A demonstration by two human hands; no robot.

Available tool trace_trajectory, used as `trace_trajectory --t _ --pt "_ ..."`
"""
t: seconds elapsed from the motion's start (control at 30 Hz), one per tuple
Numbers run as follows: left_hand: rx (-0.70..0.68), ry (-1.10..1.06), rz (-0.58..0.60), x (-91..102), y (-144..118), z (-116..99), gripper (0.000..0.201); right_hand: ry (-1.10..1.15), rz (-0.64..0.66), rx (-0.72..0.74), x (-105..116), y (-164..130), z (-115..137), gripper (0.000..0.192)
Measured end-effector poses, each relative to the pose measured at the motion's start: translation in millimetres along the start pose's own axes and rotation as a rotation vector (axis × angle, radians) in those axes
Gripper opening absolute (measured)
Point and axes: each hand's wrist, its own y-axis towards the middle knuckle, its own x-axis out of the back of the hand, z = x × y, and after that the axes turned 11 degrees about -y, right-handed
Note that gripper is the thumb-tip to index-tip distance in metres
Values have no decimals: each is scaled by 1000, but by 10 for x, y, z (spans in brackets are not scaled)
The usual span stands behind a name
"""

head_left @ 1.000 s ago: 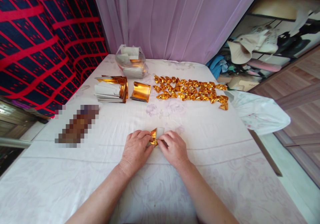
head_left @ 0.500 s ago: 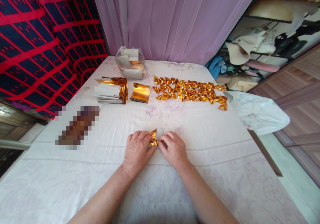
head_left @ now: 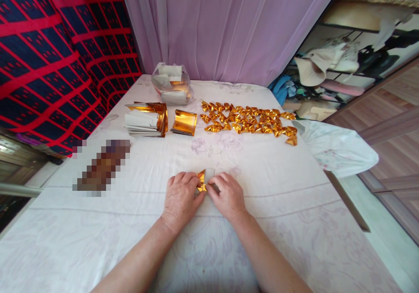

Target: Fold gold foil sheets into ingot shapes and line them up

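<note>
Fingers point(head_left: 196, 180) of left hand point(head_left: 179, 199) and right hand point(head_left: 229, 194) pinch shut on gold foil paper point(head_left: 202, 180), pressed to the white-clothed counter point(head_left: 262, 188) at 6 o'clock. Probably light, thin, crease-prone, slippery; hold by edges. Folded gold ingots point(head_left: 250, 120) at 1 o'clock, foil sheet stack point(head_left: 147, 118) at 11.

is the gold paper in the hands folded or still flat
Partly folded: the gold paper shows a gold triangular flap turned over its white side, pinched between left hand and right hand.
</note>
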Motion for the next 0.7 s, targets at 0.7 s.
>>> trace_trajectory --t 0.7 --pt "-7 -3 6 -5 -4 18 9 76 58 20 0 19 -106 6"
